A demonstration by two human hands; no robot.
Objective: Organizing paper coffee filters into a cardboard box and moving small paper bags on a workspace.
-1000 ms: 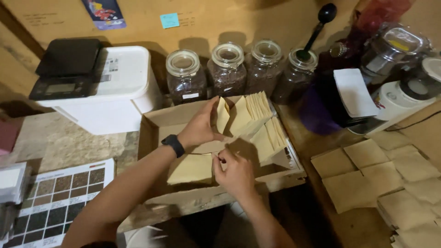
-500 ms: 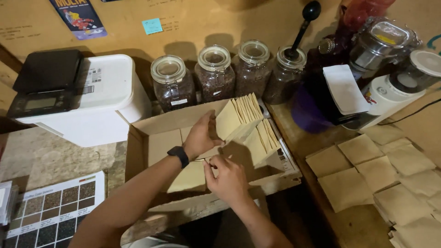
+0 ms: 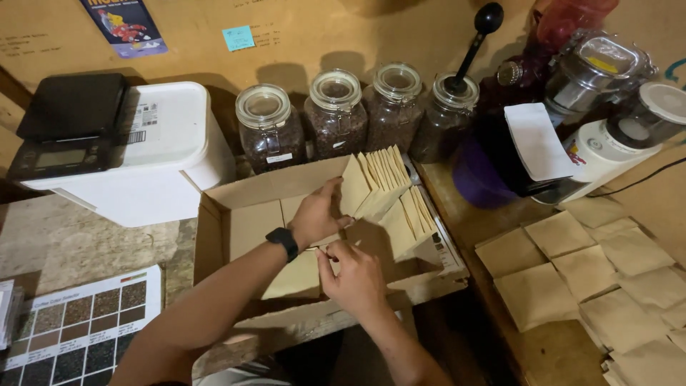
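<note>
A shallow cardboard box (image 3: 236, 196) holds rows of upright tan paper pouches (image 3: 382, 175). My left hand (image 3: 319, 213), with a black watch on the wrist, presses against the left side of the standing pouches. My right hand (image 3: 355, 275) is just in front of it and pinches the edge of a flat tan pouch (image 3: 296, 277) that lies tilted in the box's near left part.
Behind the box stand several glass jars of dark beans (image 3: 334, 114). A white lidded tub (image 3: 168, 154) carries a black scale (image 3: 68, 123) at the left. Grinders (image 3: 614, 121) and loose tan pouches (image 3: 572, 271) fill the right. A colour chart sheet (image 3: 78, 325) lies at the lower left.
The view has shifted slightly. Both hands stay in the box; my left hand keeps against the standing pouches and my right hand has drawn a little nearer to it on the flat pouch.
</note>
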